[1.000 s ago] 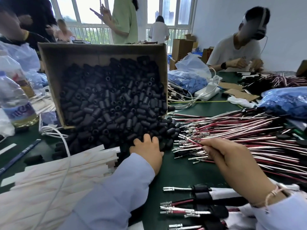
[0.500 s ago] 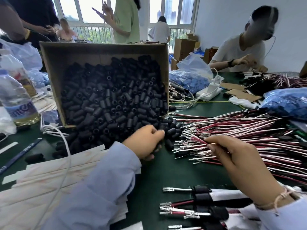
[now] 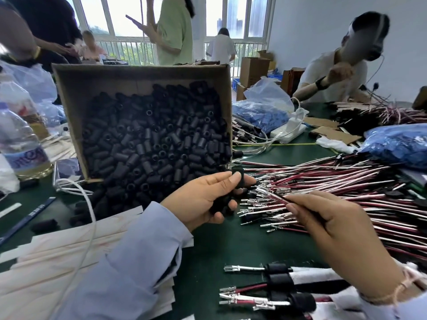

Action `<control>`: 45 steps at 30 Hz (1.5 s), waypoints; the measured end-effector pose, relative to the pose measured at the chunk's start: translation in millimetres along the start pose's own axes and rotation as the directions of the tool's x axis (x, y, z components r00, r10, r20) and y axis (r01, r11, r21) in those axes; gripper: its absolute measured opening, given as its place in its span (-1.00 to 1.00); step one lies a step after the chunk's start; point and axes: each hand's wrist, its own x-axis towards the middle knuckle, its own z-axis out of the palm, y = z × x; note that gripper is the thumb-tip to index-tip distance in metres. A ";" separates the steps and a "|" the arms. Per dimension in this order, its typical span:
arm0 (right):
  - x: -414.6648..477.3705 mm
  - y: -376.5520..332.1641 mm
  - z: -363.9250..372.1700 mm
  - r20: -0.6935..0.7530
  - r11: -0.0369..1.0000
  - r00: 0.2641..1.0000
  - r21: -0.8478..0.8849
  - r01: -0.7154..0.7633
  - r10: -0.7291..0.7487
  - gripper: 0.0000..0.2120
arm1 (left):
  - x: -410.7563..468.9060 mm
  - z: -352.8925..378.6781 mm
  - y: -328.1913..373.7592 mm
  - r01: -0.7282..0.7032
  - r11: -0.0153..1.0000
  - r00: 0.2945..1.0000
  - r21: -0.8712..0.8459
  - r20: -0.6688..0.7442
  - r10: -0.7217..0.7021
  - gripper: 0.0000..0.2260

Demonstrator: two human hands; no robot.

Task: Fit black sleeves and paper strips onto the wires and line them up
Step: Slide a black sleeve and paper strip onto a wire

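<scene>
Fingers (image 3: 217, 181) of my left hand (image 3: 201, 202), entry one: thumb and forefinger pinched a single black sleeve (image 3: 239, 174) just in front of the tilted box (image 3: 143, 75), with more sleeves apparently cupped under the curled lower fingers. Entry two, to its right, near but not touching: one wire (image 3: 276, 197), pinched between thumb and forefinger of my right hand (image 3: 335, 229), long axis running up and leftward, metal terminal aimed towards the sleeve. Judged requirement: sleeve bore turned to face that tip, with the right hand best placed to thread it.
</scene>
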 end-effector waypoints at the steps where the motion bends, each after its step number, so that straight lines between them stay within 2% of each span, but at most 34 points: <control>1: -0.3 0.4 0.5 -0.008 1.000 1.000 -0.013 0.006 -0.006 -0.79 | -0.6 0.6 0.3 -0.041 0.999 0.999 0.010 0.019 0.041 -0.72; 5: -2.5 -7.1 -3.0 -0.015 0.995 0.999 0.080 0.051 -0.050 -0.74 | -1.1 7.0 0.2 -0.174 0.984 0.985 -0.026 0.003 0.174 -0.78; 10: -2.5 -14.8 -4.2 -0.081 0.988 0.991 0.107 0.110 -0.102 -0.74 | -4.3 17.0 2.3 -0.231 0.971 0.973 -0.054 0.005 0.231 -0.74; 16: -3.6 -16.1 -7.2 -0.173 0.973 0.979 0.186 0.139 -0.107 -0.76 | -8.1 18.7 4.7 -0.187 0.981 0.982 -0.046 0.030 0.188 -0.79; 20: -4.3 -17.6 -9.0 -0.162 0.966 0.977 0.199 0.167 -0.136 -0.73 | -9.5 23.0 3.3 -0.192 0.981 0.979 -0.030 0.065 0.194 -0.87; 24: -4.1 -16.6 -11.7 -0.152 0.966 0.975 0.176 0.188 -0.162 -0.74 | -10.2 26.9 3.3 -0.193 0.981 0.980 -0.029 0.043 0.194 -0.90; 34: -4.6 -14.5 -9.3 -0.189 0.965 0.967 0.169 0.203 -0.171 -0.77 | -13.1 33.4 5.4 -0.160 0.985 0.987 -0.064 0.003 0.161 -0.80; 40: -3.7 -13.7 -9.4 -0.181 0.963 0.975 0.213 0.166 -0.128 -0.79 | -14.3 30.6 6.6 -0.144 0.989 0.988 -0.020 0.053 0.145 -0.81; 45: -2.5 -9.9 -8.6 -0.159 0.985 0.980 0.103 0.140 -0.123 -0.74 | -15.3 32.6 8.7 -0.190 0.977 0.982 0.095 -0.007 0.191 -0.76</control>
